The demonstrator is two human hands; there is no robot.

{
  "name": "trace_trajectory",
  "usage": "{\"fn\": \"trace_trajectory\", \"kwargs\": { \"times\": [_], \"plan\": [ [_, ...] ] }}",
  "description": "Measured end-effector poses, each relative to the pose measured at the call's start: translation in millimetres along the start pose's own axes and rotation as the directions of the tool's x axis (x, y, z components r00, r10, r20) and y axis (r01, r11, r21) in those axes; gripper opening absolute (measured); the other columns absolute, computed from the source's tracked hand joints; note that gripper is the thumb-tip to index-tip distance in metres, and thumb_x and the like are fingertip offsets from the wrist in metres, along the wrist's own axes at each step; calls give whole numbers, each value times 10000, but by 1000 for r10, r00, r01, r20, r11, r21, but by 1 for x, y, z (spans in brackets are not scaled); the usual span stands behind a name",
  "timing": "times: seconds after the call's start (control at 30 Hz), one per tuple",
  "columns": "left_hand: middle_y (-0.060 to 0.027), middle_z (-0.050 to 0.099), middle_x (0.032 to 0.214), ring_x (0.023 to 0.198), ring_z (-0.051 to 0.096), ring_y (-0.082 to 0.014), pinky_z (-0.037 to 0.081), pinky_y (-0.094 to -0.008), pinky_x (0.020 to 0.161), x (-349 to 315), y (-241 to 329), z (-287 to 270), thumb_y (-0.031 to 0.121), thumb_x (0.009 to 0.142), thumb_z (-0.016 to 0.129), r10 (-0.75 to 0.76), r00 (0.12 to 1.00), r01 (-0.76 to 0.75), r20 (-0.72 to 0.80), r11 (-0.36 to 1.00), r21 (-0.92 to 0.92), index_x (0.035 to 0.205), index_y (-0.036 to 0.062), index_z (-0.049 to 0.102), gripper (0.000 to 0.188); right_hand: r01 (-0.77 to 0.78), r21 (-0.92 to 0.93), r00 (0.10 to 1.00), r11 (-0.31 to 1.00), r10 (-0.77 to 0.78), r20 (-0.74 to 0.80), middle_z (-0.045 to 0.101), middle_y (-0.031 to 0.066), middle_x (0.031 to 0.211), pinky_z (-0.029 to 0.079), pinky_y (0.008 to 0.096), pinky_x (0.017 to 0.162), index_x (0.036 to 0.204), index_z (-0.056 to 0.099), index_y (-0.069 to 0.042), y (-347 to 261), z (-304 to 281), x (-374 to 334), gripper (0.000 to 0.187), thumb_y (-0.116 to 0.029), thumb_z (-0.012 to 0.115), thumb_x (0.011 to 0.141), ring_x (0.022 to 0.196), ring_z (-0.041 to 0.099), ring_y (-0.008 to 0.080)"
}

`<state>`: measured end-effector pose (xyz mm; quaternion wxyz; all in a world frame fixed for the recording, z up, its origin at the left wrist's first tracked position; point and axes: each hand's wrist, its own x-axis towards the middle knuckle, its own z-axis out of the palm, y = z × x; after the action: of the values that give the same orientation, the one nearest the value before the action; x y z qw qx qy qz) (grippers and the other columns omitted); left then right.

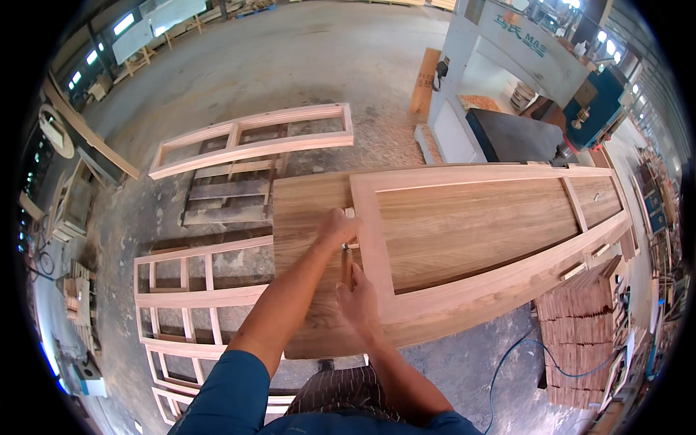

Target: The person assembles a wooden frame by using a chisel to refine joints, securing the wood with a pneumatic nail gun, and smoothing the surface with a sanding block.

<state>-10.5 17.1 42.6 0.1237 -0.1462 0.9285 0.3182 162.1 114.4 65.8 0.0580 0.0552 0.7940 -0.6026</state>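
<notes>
A pale wooden door frame (371, 232) lies flat on a brown wood-grain tabletop (310, 190), its near-left end facing my hands. My left hand (338, 228) is closed at that end, beside a small light wooden stub (349, 212) on the frame's outer edge. What its fingers grip, if anything, is hidden. Just below it, my right hand (357, 296) is wrapped round a slim wooden-handled tool (346, 265). The tool points away from me, its tip near the frame's edge and my left hand; the tip's kind is too small to tell.
Several slatted wooden frames (210, 296) lie at the left, and another frame (250, 138) rests on a pallet (226, 190) beyond. A large grey machine (464, 101) stands behind the table. At right are stacked wood pieces (576, 330) and a blue hose (500, 362) on the floor.
</notes>
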Motion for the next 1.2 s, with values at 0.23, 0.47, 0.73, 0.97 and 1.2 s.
{"fn": "trace_trajectory", "kwargs": {
  "times": [0.23, 0.47, 0.73, 0.97, 1.2],
  "plan": [
    [-201, 718, 810, 831, 732, -338, 559, -413, 635, 3, 7, -36, 381, 792, 647, -37, 996, 8, -78, 940, -342, 817, -34, 709, 420, 196, -303, 981, 933, -190, 50, 645, 234, 869, 510, 452, 752, 1247, 565, 25, -51, -34, 18, 397, -51, 559, 857, 784, 593, 452],
    [-97, 631, 808, 665, 631, -206, 472, -322, 498, -73, -71, -78, 305, 969, 501, 223, 937, 244, 269, 134, -960, 926, 77, 591, 248, 72, 251, 983, 965, -111, 144, 643, 113, 895, 504, 282, 639, 1362, 474, 13, 16, -104, -77, 411, -101, 590, 984, 706, 617, 131],
    [-86, 642, 936, 684, 630, -176, 501, -302, 515, -217, -41, -34, 452, 1036, 509, 412, 729, 628, 546, -86, -774, 1382, 152, 491, 457, 4, 139, 993, 990, -20, 114, 568, 41, 796, 479, 262, 576, 1288, 500, -6, -28, -133, -127, 307, -155, 550, 1025, 588, 535, 106],
    [-103, 590, 931, 613, 630, -178, 533, -319, 492, -276, -22, -36, 455, 1058, 465, 597, 628, 565, 500, 92, -820, 1533, 155, 328, 578, 87, -87, 993, 992, -79, 84, 576, 17, 744, 466, 262, 581, 1434, 486, -31, -50, -130, -157, 425, -96, 547, 1018, 639, 553, 94],
    [-81, 566, 822, 510, 571, -148, 454, -292, 386, -299, -7, -32, 430, 1080, 414, 462, 677, 550, 573, 200, -811, 1239, 112, 529, 374, 251, -89, 951, 964, -229, 206, 602, 73, 817, 483, 314, 582, 1451, 500, -66, -30, -155, -156, 461, -63, 579, 997, 682, 551, 129]
  ]
}}
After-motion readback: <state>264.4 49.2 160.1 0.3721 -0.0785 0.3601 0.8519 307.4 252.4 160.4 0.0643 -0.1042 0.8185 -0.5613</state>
